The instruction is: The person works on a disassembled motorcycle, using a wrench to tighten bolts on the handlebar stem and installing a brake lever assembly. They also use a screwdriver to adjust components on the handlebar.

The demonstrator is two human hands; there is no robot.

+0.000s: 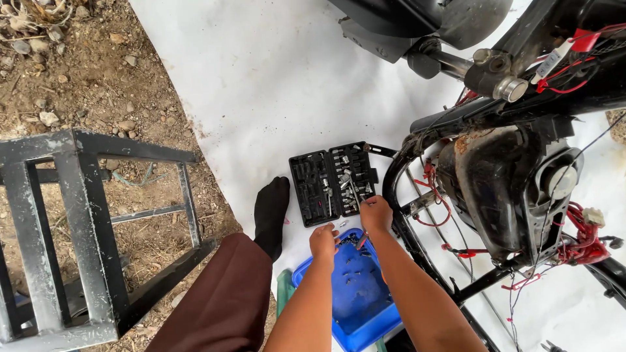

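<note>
Right hand (376, 214) pinched slim metal tool (362, 240) over blue tray (365, 306); left hand (323, 241) curled, grip unclear. Light, rigid, likely slippery; best gripped mid-shaft.

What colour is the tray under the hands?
Blue. The tray holds small metal parts, beside the open black socket case; it shows clearly in the head view.

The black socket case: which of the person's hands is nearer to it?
Right. The right hand touches the near edge of the socket case; the left hand sits lower, over the blue tray, apart from the case.
</note>
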